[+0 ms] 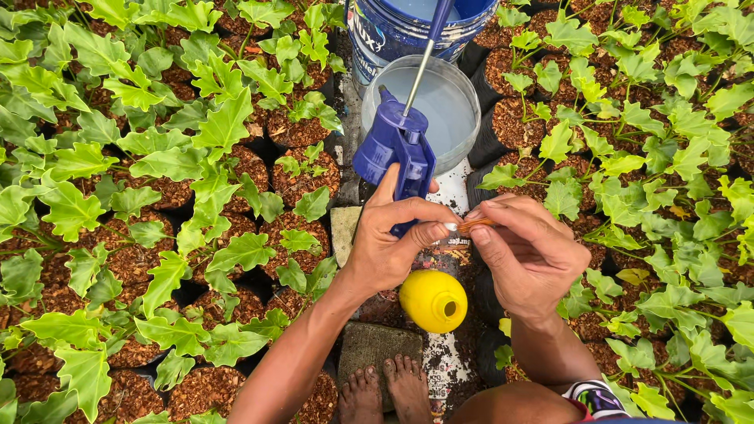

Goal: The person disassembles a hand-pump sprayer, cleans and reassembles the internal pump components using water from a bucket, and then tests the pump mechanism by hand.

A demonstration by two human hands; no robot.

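Blue sprayer head (395, 151), a plastic trigger piece with a thin wand rising from its top, sits gripped in the left hand (390, 243), whose fingers wrap its lower handle with the thumb across the front. Right beside it, the right hand (528, 253) pinches a small orange-brown nozzle piece (477, 224) between thumb and fingertips, its tip touching the left thumb at the base of the sprayer head.

The sprayer head looks glossy and hard, with a stubby spout at its upper end and a flat trigger body running down into the grip. The wand (424, 59) slants up and away toward 2 containers beyond the hands: a clear tub of water (452, 110) and, behind it, a blue bucket (393, 31).

The likely slip here is the small piece escaping the pinch, since it is tiny and held only at its end; it would fall among the pots. Tilting the head could also swing the wand against the tub.

Below the hands lies a yellow bottle (433, 301), open mouth sideways. Bare feet (385, 389) stand on a paving block (369, 345). Potted green plants (157, 196) crowd both sides.
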